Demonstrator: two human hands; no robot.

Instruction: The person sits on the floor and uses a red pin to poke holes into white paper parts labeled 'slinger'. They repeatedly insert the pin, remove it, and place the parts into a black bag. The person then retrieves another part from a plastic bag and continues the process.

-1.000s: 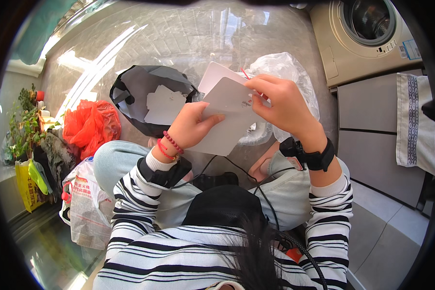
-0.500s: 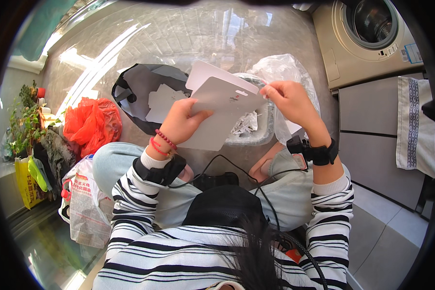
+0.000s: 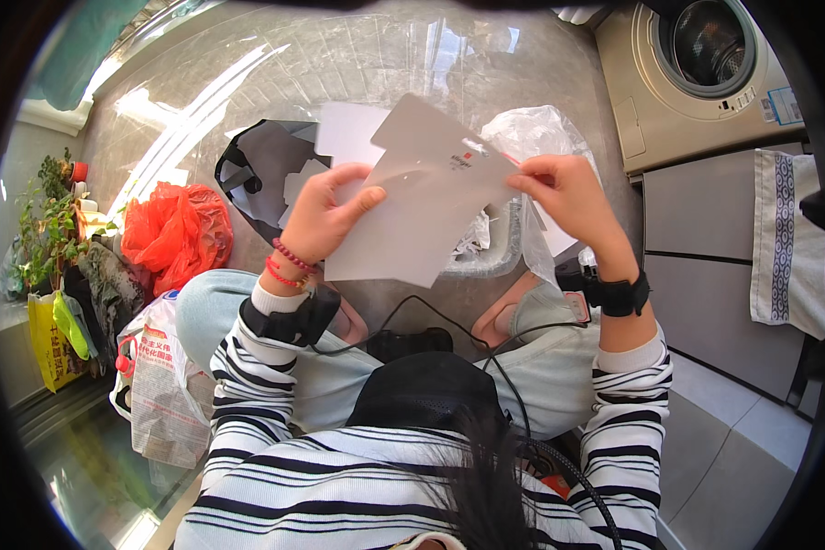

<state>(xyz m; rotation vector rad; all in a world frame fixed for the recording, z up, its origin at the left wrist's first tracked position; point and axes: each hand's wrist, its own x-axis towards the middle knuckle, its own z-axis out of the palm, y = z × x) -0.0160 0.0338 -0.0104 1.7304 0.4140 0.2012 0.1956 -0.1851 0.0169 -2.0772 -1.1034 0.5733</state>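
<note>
A light-grey sheet of card (image 3: 431, 206) with a punched hanging slot and a small red mark is held up in front of me. My left hand (image 3: 324, 215) grips its left side, thumb on top and fingers underneath. A second pale piece of card (image 3: 344, 133) sticks out behind it beyond those fingers; whether the two are joined I cannot tell. My right hand (image 3: 568, 194) pinches the card's right corner between thumb and fingertips, with a bit of red showing there. Below the card stands a lined bin (image 3: 504, 257) with crumpled white scraps (image 3: 474, 236), partly covered.
A dark open bag (image 3: 247, 151) with grey card pieces lies at the far left of the bin. Clear plastic (image 3: 541, 133) bunches behind the bin. Red plastic bags (image 3: 176, 229) and plants (image 3: 50, 225) stand left; a washing machine (image 3: 642, 101) stands right. Cables cross my lap.
The card has turned and shifted slightly, its upper edge now higher. My left hand moved left with it, and the second piece swung left. My right hand moved slightly right, still pinching the corner.
</note>
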